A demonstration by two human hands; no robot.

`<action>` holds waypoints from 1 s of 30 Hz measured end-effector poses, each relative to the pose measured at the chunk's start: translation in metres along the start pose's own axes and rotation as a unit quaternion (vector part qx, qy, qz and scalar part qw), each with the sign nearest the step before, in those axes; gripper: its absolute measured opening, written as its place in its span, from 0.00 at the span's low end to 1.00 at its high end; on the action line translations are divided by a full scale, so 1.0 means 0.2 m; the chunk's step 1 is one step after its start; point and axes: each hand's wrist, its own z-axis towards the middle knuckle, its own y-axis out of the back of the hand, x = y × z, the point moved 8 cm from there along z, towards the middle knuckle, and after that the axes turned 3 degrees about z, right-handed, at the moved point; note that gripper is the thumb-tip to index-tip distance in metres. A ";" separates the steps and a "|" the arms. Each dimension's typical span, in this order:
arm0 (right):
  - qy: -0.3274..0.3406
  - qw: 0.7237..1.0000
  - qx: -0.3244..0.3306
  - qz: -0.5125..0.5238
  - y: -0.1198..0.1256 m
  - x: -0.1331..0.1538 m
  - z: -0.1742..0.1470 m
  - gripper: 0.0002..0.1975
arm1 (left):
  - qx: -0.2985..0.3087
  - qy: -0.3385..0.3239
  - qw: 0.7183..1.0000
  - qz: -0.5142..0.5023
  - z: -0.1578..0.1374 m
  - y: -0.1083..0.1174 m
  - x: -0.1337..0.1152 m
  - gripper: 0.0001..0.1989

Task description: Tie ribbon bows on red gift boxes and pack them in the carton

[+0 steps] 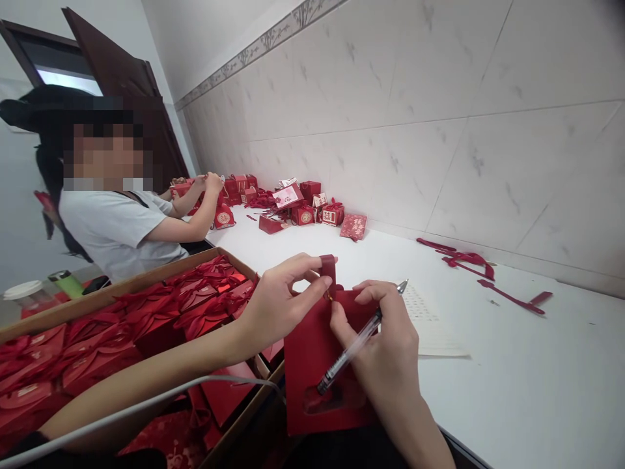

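A red gift box (303,361) with a clear window low on its face stands tilted in front of me, near the table edge. My left hand (278,303) pinches a dark red ribbon (329,268) above the box's top, the band looped up at the fingertips. Close by, my right hand (393,352) presses thumb and fingers around the box's upper part, where a small gold-coloured bit shows. A clear ballpoint pen (352,348) is tucked in that same hand, its tip pointing up and right. What the right fingertips grip behind the box is partly hidden.
At left, a cardboard carton (161,273) holds many ribboned red boxes; a white cable (122,407) crosses before it. A written sheet (434,326) and loose ribbons (469,262) lie on the white table (527,384). Beyond, a co-worker's hands (213,185) handle something near piled red boxes (305,215).
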 end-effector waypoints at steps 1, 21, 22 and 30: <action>0.000 1.000 -0.001 0.002 0.00 0.00 0.00 0.06 | 0.003 0.006 1.000 -0.006 0.00 0.00 0.00 0.08; -0.050 0.997 0.008 0.058 0.01 -0.04 -0.01 0.08 | 0.053 0.015 0.998 -0.040 -0.02 -0.03 0.01 0.11; -0.060 0.996 0.010 0.062 0.01 -0.05 -0.01 0.08 | 0.062 0.017 0.997 -0.040 -0.02 -0.04 0.01 0.12; -0.142 0.979 0.066 0.132 -0.02 -0.12 -0.01 0.07 | 0.127 0.044 0.988 -0.082 -0.03 -0.09 0.02 0.16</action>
